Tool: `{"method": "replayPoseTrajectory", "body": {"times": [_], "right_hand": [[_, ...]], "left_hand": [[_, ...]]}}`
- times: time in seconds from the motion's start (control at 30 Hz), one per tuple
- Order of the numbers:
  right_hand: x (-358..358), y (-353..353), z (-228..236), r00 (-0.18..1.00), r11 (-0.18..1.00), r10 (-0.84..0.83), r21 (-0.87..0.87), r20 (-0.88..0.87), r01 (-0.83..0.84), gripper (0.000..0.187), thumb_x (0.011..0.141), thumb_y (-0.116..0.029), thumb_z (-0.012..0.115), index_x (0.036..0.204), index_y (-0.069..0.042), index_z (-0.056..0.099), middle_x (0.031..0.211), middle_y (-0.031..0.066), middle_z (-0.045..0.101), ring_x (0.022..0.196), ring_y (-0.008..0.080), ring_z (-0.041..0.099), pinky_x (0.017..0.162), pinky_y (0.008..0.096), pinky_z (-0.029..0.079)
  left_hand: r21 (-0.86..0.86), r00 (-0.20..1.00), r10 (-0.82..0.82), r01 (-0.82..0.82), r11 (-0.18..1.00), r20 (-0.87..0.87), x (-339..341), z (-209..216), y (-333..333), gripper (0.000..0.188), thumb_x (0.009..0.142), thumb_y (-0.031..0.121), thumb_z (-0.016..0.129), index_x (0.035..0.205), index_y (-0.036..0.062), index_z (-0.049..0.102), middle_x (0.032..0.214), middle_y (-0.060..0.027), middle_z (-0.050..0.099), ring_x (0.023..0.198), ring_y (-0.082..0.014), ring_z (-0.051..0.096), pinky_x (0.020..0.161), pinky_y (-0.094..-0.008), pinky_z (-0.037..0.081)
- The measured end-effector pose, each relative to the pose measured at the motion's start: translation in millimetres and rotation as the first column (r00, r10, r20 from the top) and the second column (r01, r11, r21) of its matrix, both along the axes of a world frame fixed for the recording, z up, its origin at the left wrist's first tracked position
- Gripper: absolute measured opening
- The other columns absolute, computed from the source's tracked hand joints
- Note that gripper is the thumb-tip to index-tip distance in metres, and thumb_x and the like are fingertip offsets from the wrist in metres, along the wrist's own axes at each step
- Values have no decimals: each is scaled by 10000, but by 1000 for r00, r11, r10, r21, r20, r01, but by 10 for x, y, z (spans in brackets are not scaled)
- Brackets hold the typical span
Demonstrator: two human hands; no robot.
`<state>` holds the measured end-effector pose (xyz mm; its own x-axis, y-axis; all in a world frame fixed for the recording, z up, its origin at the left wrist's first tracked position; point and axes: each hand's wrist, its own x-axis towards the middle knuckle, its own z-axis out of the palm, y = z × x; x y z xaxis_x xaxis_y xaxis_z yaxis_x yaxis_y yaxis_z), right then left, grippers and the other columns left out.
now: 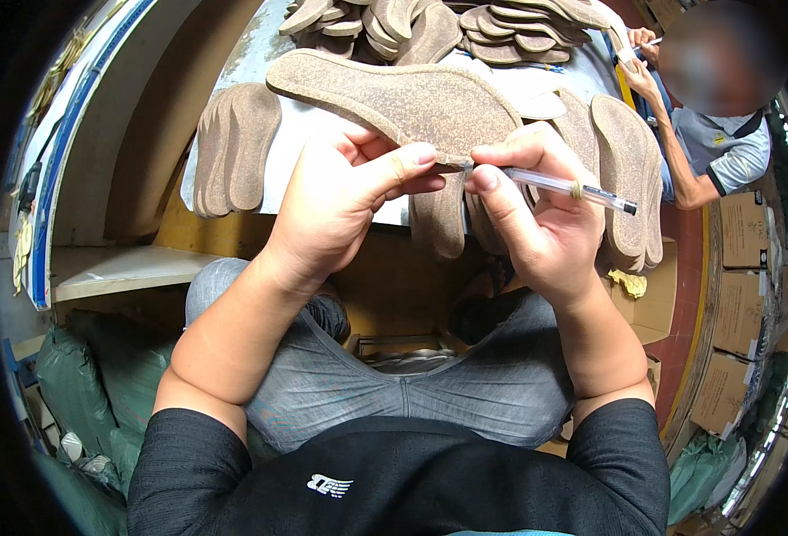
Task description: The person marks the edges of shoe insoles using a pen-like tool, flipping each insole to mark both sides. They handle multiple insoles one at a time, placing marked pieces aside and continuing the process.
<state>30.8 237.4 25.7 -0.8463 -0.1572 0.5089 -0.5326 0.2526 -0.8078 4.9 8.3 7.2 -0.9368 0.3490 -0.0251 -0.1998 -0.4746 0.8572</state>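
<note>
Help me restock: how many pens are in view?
1 for certain: the pen in the right hand. The upper-right slim object may be another; more may hide among the insoles.

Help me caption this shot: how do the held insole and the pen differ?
Colour: the insole is speckled brown, while the pen is mostly clear with a black end.
Shape: the insole is broad with a curved outline; the pen is slim and straight.
Size: the insole is clearly longer than the pen.
Both are held, close together.
</note>
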Motion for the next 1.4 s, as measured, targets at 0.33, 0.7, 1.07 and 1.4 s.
{"method": "replayPoseTrajectory", "body": {"times": [0.33,0.7,1.07,1.4], "right_hand": [[-9,35,7,999,997,53,52,-3,-53,110,1067,36,729,1168,79,744,1050,89,709,938,136,742,868,264,572],[12,50,28,997,997,69,26,43,-70,133,1087,18,705,1206,72,726,1056,95,723,971,150,747,897,280,585],[-204,119,49,983,961,-181,-209,25,182,278,1199,-111,545,1431,25,618,1266,136,774,1211,172,695,1115,333,515],[-145,115,45,863,876,256,-482,436,-17,400,1047,-56,796,1403,21,633,1275,148,770,1182,169,715,1029,316,569]], "left_hand": [[3,1000,7,-7,1000,-8,3,1,8,247,1056,107,808,1210,-84,780,1091,-161,827,976,-216,816,963,-381,686],[-26,1000,13,-13,1000,13,0,2,-3,260,1054,116,817,1197,-97,779,1069,-168,822,961,-217,813,963,-383,687],[-14,999,-44,44,999,18,23,25,2,278,1042,103,817,1251,-76,774,1130,-156,823,1013,-209,799,976,-385,670],[-68,992,-119,121,990,33,27,-27,-19,487,1028,85,799,1479,-28,653,1383,-148,764,1268,-246,743,1136,-455,595]]}}
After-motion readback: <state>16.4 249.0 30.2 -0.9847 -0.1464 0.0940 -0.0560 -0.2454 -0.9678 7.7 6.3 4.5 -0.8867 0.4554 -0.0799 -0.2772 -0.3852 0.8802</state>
